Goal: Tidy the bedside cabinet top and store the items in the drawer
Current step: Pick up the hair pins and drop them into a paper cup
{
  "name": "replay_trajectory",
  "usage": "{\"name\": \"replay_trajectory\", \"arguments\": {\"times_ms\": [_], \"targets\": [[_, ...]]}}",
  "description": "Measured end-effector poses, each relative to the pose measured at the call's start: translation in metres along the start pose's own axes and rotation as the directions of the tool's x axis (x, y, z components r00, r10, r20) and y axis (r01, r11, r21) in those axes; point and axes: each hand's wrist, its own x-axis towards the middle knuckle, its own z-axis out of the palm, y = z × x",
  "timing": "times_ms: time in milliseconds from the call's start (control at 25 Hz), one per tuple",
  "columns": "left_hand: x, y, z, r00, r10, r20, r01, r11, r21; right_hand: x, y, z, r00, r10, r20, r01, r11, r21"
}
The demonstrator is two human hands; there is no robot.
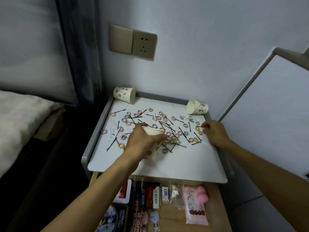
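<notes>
Nearest, under my forearms, the drawer (pixel 215 201) stands open. My left hand (pixel 142 140) grips a paper cup (pixel 154 132); my right hand (pixel 214 131) pinches a bobby pin (pixel 199 126) off the cabinet top (pixel 175 164). Gathering step, I judge: next, carry the pin left into the cup

We have a single wide-angle view, worn on the head, looking forward and down from close above the cabinet top (pixel 167 164). The open drawer (pixel 215 206) lies at 6 o'clock, the wall socket (pixel 144 46) at 12, and the bed (pixel 20 118) at 9.
</notes>
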Motion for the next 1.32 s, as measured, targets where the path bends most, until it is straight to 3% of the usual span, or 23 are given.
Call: {"name": "replay_trajectory", "arguments": {"times_ms": [560,640,760,1200,1320], "targets": [[0.010,-0.001,-0.003,0.994,0.018,0.108,-0.024,0.998,0.051,0.021,-0.008,0.014,0.999,-0.042,-0.005,0.040,0.972,-0.233],[0.011,0.000,-0.006,0.994,0.028,0.103,-0.035,0.997,0.065,0.012,-0.012,0.014,0.995,-0.093,-0.029,0.086,0.981,-0.173],[0.013,0.001,-0.012,0.996,0.033,0.083,-0.040,0.996,0.077,-0.002,-0.012,0.018,0.992,-0.121,0.043,0.123,0.990,-0.064],[0.014,0.007,-0.004,0.996,0.044,0.084,-0.049,0.997,0.060,-0.001,-0.008,0.028,0.998,0.064,0.012,-0.063,0.996,-0.060],[0.015,0.007,-0.004,0.996,0.045,0.083,-0.051,0.996,0.070,0.005,-0.009,0.028,0.992,0.116,0.057,-0.107,0.985,-0.136]]}}
